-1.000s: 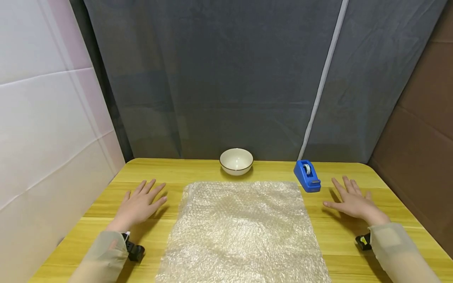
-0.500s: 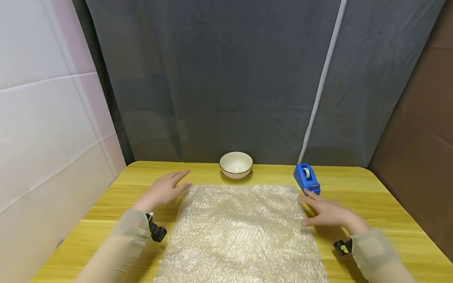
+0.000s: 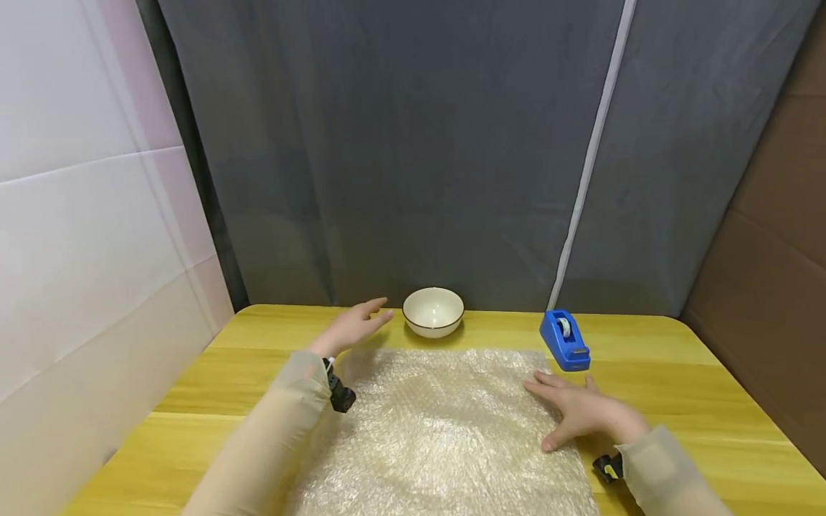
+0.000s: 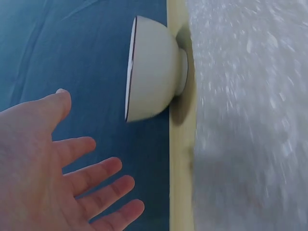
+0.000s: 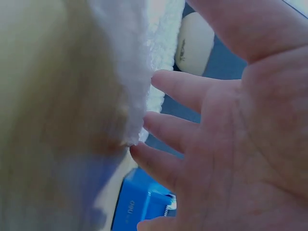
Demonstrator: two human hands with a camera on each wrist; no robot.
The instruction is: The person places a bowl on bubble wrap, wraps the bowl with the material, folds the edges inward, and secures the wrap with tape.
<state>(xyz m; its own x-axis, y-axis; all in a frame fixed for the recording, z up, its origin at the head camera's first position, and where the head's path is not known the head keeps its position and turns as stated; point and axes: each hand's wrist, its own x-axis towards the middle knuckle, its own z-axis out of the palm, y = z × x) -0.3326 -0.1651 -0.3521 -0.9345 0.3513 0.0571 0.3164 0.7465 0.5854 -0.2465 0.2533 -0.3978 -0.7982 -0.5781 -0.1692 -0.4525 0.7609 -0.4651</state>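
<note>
Two bare hands reach over a table (image 3: 161, 437), each with its fingers spread and holding nothing. Left hand (image 3: 351, 328) is near the bowl (image 3: 434, 315), just left of it with a gap between; the wrist view shows all five fingertips but cuts off part of the palm. Right hand (image 3: 577, 410) is over the right edge of the bubble wrap (image 3: 445, 430), fingers apart; whether its fingertips touch the sheet cannot be told. The sheet lies flat in front of the upright bowl, its near end cut off by the lower edge of the head view. In the right wrist view the thumb runs out at the top, the sheet's nearest part is blurred, and the blue tape dispenser (image 3: 566, 344), which stands beyond the right hand, is cut off below and partly covered by a finger. Pale lettering on the dispenser's side appears to read "deli"; a small dark mark on the bowl's outside is illegible.
</note>
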